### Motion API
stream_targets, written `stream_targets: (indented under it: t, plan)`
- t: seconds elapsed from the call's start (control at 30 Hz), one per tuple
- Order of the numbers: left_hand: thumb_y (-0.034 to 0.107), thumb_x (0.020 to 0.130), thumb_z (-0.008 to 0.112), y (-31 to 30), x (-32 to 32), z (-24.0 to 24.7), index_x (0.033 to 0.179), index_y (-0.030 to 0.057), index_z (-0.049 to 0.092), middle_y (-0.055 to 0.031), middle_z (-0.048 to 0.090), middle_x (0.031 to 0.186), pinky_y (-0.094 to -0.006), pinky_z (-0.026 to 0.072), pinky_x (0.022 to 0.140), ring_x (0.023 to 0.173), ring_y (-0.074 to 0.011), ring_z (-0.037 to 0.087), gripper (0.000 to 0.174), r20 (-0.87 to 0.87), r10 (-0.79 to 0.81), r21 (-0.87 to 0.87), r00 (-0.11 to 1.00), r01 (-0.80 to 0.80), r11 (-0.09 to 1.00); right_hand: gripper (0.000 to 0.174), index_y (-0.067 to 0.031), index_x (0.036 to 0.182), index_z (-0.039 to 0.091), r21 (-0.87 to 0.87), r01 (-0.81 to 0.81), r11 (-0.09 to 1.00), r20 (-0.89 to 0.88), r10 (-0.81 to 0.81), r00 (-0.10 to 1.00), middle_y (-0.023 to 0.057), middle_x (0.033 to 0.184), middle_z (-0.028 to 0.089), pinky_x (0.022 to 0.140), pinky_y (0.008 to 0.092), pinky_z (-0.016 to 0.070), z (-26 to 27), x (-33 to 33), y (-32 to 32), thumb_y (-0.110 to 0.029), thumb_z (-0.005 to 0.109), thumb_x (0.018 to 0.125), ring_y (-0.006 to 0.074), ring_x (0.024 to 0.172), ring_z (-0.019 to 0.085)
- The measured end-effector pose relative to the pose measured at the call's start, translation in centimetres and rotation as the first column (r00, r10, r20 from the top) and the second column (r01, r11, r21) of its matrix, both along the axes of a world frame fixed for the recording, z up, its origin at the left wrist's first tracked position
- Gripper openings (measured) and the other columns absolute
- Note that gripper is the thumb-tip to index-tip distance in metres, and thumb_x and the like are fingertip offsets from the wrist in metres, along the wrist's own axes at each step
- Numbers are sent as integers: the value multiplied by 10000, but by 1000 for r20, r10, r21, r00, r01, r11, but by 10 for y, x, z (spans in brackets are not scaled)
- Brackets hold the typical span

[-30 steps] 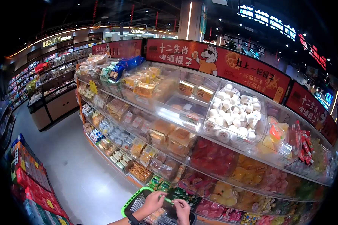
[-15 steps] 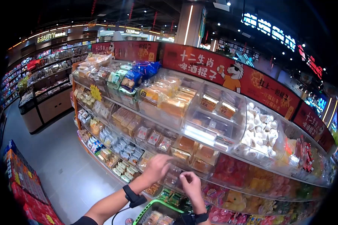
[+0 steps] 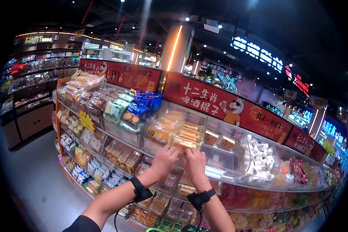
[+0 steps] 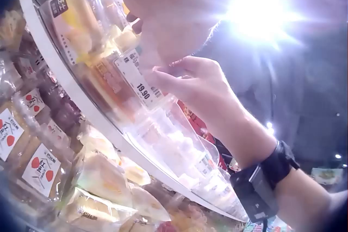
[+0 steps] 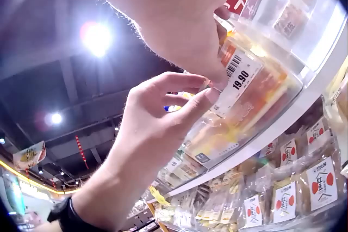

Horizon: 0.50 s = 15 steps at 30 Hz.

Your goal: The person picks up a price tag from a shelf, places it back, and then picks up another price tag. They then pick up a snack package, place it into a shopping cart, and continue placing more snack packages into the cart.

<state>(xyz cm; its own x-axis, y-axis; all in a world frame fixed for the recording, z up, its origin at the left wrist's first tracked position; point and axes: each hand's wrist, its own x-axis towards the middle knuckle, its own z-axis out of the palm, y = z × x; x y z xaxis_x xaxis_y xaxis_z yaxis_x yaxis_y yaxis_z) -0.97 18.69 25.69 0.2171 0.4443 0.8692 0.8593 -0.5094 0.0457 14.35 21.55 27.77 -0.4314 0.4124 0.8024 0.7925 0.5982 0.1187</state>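
At the top shelf's front edge, the left hand and right hand come close beside the price tag, grip narrow on each; whether they pinch anything, I cannot tell. Packaged bread lies just behind. This looks like fingertip work; taking a packet would call for a wider grip.

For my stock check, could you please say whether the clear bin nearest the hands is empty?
Not empty: wrapped food packs show inside the bin, behind a price label.
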Motion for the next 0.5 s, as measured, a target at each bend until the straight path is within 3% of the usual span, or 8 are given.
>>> stream_targets:
  t: [0.03,0.07,0.2,0.37,0.5]
  plan:
    - [91,683,714,1,0,1,973,77,617,-57,605,956,-365,478,770,905,-269,563,306,-1,14,-17,1000,-14,1000,223,-87,814,617,-46,-1,999,-24,0,1000,82,817,605,676,373,433,4,-1,3,-188,762,679,270,779,600]
    - [98,714,623,5,0,2,871,68,578,-58,545,825,-358,479,664,813,-263,554,166,-28,29,108,999,-26,994,209,-83,795,627,-99,-6,995,-48,2,999,87,803,612,667,382,449,6,-2,2,-192,763,680,280,764,609]
    - [92,703,638,8,-3,11,817,68,570,-71,547,820,-367,483,656,813,-272,558,135,-36,-9,35,999,10,999,191,-67,742,669,-296,17,955,-65,-37,997,108,791,632,653,412,506,20,-6,-2,-214,771,676,316,748,635]
    - [126,678,727,11,-5,14,813,73,576,-75,561,834,-374,494,680,857,-281,571,209,0,-46,-24,999,46,999,180,-79,781,706,-339,104,935,3,-109,994,133,765,654,669,420,519,28,-11,-2,-216,769,683,332,753,646]
    - [128,681,728,9,-6,13,812,73,577,-74,564,833,-374,495,675,854,-279,573,207,7,-48,-28,999,48,998,154,-91,788,720,-343,113,933,35,-108,994,154,731,659,661,427,523,31,-10,-4,-217,752,705,341,734,648]
